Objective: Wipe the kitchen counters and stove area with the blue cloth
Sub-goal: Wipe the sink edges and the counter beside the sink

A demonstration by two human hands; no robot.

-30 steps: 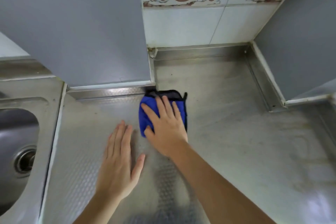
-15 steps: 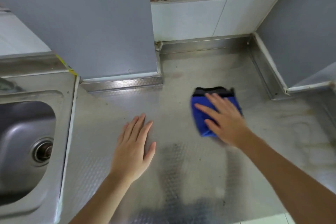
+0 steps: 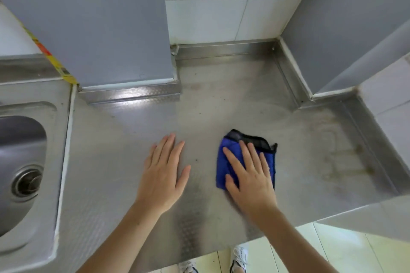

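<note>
On the steel counter (image 3: 221,99), right hand (image 3: 250,175) presses the blue cloth (image 3: 224,162) flat-fingered; left hand (image 3: 163,173) rests flat, fingers straight.

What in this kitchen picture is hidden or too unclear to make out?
Head view only:
- Blue cloth: its near part lies under the right hand, so its full shape is hidden.
- Sink: cut off by the left edge.
- Counter under the left hand: covered.
- Stove: not in view.
- Shoes: mostly hidden by the counter's front edge.
- Right hand's wrist: motion-blurred.
</note>
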